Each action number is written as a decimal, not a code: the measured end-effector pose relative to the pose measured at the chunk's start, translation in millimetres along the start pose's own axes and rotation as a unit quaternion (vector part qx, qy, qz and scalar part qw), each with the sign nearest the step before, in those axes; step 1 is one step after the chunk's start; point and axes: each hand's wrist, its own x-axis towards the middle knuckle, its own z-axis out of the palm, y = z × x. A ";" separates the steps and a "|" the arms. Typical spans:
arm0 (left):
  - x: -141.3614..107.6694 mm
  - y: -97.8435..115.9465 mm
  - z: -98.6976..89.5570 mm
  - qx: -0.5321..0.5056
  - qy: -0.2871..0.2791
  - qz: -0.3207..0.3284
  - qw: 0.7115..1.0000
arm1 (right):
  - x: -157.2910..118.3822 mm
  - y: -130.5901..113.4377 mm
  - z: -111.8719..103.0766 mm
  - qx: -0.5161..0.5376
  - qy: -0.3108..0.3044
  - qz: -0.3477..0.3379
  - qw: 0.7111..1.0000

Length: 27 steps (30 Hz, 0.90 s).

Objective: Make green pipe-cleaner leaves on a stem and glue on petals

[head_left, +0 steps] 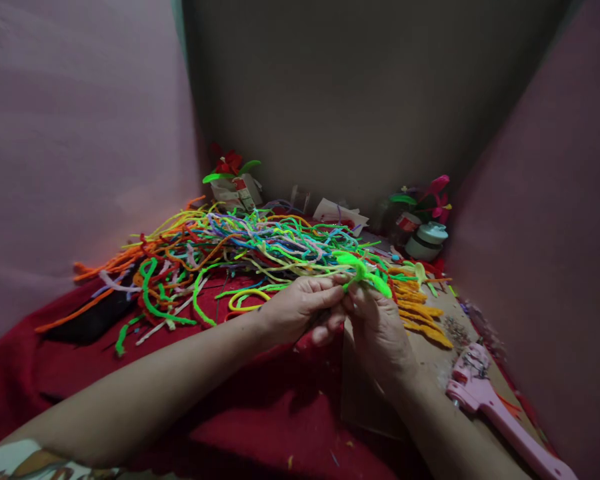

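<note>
A bright green fuzzy piece (361,268) with several lobes is held up at the middle of the view. My left hand (307,307) pinches its lower left side, fingertips against those of the other hand. My right hand (377,327) grips the piece from below and to the right. Just behind the hands lies a large tangled pile of coloured fuzzy stems (260,240). Several orange-yellow fuzzy loops (423,313) lie to the right of my right hand.
A pink glue gun (500,413) rests at the right on brown board (370,400). A lidded jar (427,240) and pink flower (437,197) stand back right; a red flower (229,162) stands back left. Red cloth (260,427) covers the surface.
</note>
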 end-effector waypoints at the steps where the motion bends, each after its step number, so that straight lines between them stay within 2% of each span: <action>1: 0.0 4.9 -1.4 0.079 0.018 0.016 0.997 | 1.3 -1.7 -1.0 0.011 0.003 0.001 1.000; 3: 0.9 14.7 -9.7 0.190 0.091 0.049 0.976 | 5.2 -4.7 -5.0 0.040 0.011 0.006 0.999; 6: 4.0 23.0 -32.6 0.284 0.170 0.048 0.943 | 10.6 -6.1 -12.2 0.085 0.034 0.029 0.995; 10: 7.2 16.6 -60.1 0.384 0.148 -0.008 0.911 | 11.0 -3.4 -14.4 0.109 0.046 0.054 0.992; 13: 8.0 7.1 -68.7 0.436 0.108 -0.041 0.893 | 9.3 -2.0 -12.4 0.102 0.044 0.055 0.992; 15: 8.8 2.5 -70.9 0.450 0.084 -0.040 0.888 | 9.2 -1.6 -12.2 0.102 0.049 0.057 0.992; 17: 10.1 -0.1 -72.6 0.472 0.087 -0.007 0.877 | 10.0 -0.8 -13.4 0.112 0.060 0.063 0.990; 21: 13.6 -1.8 -78.5 0.566 0.100 0.047 0.817 | 11.5 1.1 -15.9 0.131 0.064 0.075 0.986; 25: 20.1 -3.9 -90.5 0.658 0.116 0.008 0.744 | 10.6 1.4 -15.2 0.131 0.063 0.086 0.986; 27: 24.2 -5.5 -97.9 0.675 0.129 -0.004 0.727 | 10.0 1.4 -14.8 0.135 0.065 0.091 0.985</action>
